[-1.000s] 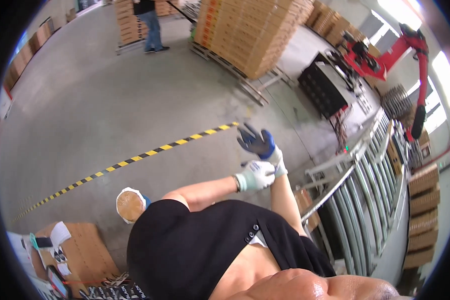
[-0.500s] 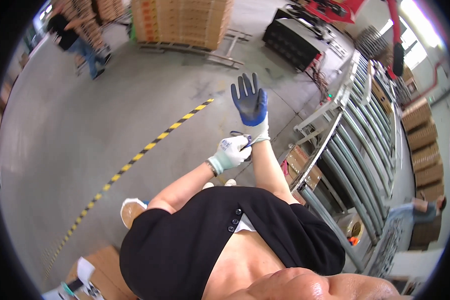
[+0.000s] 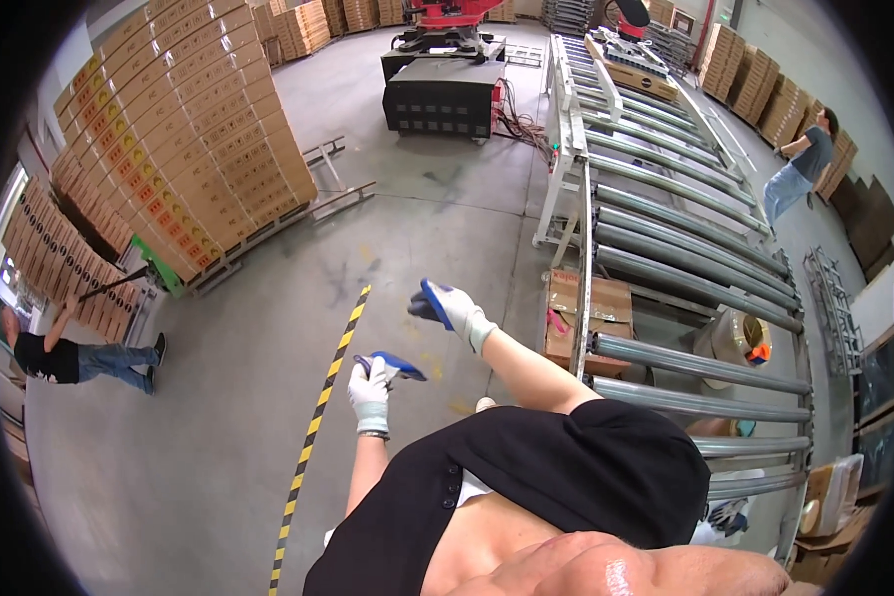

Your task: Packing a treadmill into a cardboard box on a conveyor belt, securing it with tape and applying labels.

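Observation:
Both my hands wear white knit gloves with blue-coated palms and fingers. My left hand (image 3: 371, 389) is over the floor, just right of a yellow-black striped tape (image 3: 318, 422). Its fingers reach out to the right, the blue side partly showing, and I see nothing held in it. A dark band circles the left wrist, just below the glove's cuff. Farther forward and to the right, my right hand (image 3: 451, 308) is turned side-on, its fingers pointing left and loosely bent. A gap separates the two hands, and neither touches any object.
A roller conveyor (image 3: 680, 268) runs along my right, with an open carton (image 3: 588, 316) beside it. Stacked cartons (image 3: 194, 129) stand on a pallet at left, near a person in black (image 3: 60, 356). A black machine base (image 3: 440, 99) is ahead. Another person (image 3: 807, 164) walks beyond the conveyor.
My left hand has let go of the right glove's cuff, and the hands have separated. My right hand has turned from palm-up to side-on. The view has swung right and upward.

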Motion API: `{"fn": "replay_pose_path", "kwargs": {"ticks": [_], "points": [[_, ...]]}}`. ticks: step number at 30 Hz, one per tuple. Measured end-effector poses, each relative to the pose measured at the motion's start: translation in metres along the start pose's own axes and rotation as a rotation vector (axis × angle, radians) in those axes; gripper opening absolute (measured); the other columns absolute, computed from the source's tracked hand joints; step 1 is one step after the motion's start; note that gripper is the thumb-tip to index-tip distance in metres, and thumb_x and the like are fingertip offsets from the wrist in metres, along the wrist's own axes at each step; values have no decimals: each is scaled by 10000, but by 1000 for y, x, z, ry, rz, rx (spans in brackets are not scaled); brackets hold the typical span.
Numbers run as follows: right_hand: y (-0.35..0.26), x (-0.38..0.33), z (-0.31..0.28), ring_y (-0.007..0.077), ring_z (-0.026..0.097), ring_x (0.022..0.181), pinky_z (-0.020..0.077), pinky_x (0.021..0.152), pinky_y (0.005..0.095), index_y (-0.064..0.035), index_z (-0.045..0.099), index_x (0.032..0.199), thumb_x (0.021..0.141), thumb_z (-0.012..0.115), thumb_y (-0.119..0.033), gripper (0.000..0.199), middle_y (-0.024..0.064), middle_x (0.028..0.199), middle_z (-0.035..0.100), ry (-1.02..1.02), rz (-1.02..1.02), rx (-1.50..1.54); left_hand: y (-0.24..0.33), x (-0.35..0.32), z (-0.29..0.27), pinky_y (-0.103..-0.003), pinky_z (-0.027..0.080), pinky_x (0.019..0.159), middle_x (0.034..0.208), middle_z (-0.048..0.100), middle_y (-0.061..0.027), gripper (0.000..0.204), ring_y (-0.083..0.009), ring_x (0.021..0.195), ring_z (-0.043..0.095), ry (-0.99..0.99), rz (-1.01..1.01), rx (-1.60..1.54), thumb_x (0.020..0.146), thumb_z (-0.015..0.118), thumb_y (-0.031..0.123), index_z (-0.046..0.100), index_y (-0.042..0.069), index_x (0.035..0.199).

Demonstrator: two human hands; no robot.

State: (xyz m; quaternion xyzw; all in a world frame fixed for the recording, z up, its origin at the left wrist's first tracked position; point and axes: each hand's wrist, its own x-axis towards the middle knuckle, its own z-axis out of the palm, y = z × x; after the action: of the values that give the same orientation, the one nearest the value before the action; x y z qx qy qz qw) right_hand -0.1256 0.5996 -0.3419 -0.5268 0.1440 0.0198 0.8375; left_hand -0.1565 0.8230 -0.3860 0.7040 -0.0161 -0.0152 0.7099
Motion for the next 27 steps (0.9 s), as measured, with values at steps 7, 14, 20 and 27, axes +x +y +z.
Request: {"fn": "replay_pose_path", "kwargs": {"ticks": [7, 14, 20, 27], "points": [[12, -40, 33, 148, 602, 757, 474, 676, 272, -50, 699, 948, 928, 465, -499, 507, 64, 831, 688, -284, 93, -832, 22, -1, 20, -368, 466, 644, 740, 610, -117, 338, -267, 655, 558, -62, 135, 675, 815, 685, 328, 563, 13, 835], [20, 8, 22, 190, 601, 666, 499, 596, 320, -124, 654, 899, 927, 458, -475, 403, 101, 810, 647, -501, -343, -1364, 7, 30, 27, -288, 492, 704, 843, 668, -75, 204, -121, 740, 612, -394, -149, 234, 846, 636, 190, 626, 7, 937], [23, 14, 50, 161, 501, 542, 438, 531, 312, -47, 645, 787, 860, 567, -431, 399, 105, 656, 596, -158, 87, -953, -34, 62, 6, -348, 416, 513, 578, 564, -86, 203, -146, 519, 489, -244, -35, 200, 801, 593, 195, 564, 38, 675], [64, 45, 9, 240, 603, 741, 498, 650, 284, -86, 641, 909, 811, 574, -134, 128, 71, 840, 642, -410, -563, -1384, -40, 64, 5, -261, 507, 590, 715, 643, -58, 88, -128, 614, 612, -160, -354, -427, 828, 574, 90, 587, 33, 763]]}}
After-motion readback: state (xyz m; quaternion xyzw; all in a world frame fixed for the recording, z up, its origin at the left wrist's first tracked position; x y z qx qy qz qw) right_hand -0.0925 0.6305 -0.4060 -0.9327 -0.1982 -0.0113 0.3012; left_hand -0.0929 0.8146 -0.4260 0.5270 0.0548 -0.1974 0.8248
